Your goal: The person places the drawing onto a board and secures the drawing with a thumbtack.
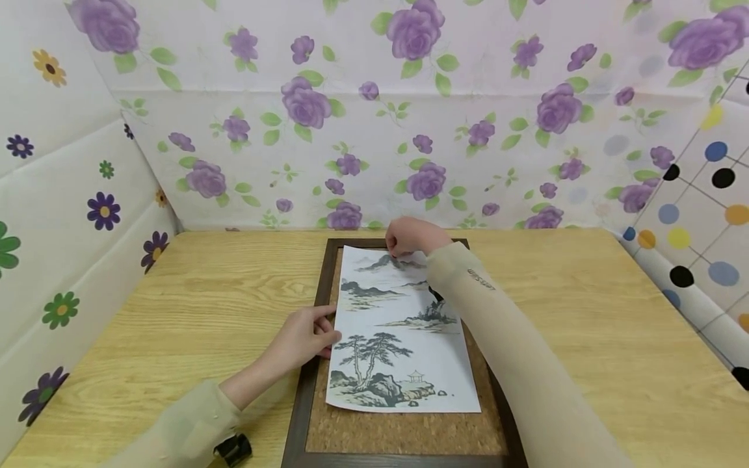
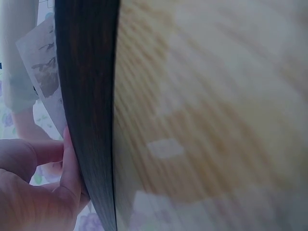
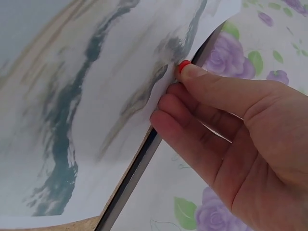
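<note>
A landscape painting print (image 1: 374, 325) on white paper lies on a cork board (image 1: 404, 435) with a dark brown frame (image 1: 304, 390). At the print's top edge, my right hand (image 1: 409, 235) pinches a small red push pin (image 3: 184, 66) between thumb and forefinger. The pin's point is hidden, so how deep it sits cannot be told. My left hand (image 1: 304, 335) holds the print's left edge, with the thumb on the paper and the other fingers partly hidden beside the frame. In the left wrist view, the left fingertips (image 2: 67, 137) meet the paper's edge.
The board lies on a wooden table (image 1: 234, 299). Behind it hangs a white sheet with purple flowers (image 1: 304, 104). Patterned sheets also stand at the left (image 1: 58, 195) and right (image 1: 714, 214). The print's lower left corner lifts slightly off the cork.
</note>
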Motion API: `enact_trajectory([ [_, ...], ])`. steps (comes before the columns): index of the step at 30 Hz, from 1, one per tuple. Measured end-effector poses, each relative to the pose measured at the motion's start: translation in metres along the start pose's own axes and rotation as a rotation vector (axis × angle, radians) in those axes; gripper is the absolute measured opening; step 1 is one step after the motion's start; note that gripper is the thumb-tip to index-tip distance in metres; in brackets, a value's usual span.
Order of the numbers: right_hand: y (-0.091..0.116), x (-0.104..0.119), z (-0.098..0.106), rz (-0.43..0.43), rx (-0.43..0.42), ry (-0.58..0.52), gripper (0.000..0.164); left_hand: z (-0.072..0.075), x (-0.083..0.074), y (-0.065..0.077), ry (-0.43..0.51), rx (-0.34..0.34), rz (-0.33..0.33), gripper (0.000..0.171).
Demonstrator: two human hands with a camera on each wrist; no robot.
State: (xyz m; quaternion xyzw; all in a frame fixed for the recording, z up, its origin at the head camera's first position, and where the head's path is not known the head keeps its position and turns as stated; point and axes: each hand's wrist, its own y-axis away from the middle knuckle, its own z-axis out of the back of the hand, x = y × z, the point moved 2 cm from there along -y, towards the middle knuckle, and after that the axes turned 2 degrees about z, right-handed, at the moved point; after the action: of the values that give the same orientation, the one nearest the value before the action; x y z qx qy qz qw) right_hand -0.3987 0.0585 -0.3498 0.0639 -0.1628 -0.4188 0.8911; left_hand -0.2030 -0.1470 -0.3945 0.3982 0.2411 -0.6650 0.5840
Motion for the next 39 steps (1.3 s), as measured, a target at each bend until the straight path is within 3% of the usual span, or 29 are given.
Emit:
enact_trajectory([
  [6,-0.0068,-0.0008,-0.0020,-0.005,0.012,0.057,0.012,0.0005,-0.0007,0.0006,0.000,0.005,0.011,0.056],
  [18,-0.0031,-0.0051,-0.0042,0.112,-0.034,0.036,0.007,0.0007,0.0004,0.0009,-0.005,0.022,-0.005,0.056],
  [33,-0.0024,-0.0060,0.0010,0.043,-0.046,-0.104,0.010,0.0016,-0.0038,0.0010,-0.018,0.005,0.010,0.057],
  [39,-0.0052,-0.0076,-0.0019,0.036,-0.055,-0.064,0.006,0.0005,-0.0041,0.0008,-0.014,0.012,0.015,0.056],
])
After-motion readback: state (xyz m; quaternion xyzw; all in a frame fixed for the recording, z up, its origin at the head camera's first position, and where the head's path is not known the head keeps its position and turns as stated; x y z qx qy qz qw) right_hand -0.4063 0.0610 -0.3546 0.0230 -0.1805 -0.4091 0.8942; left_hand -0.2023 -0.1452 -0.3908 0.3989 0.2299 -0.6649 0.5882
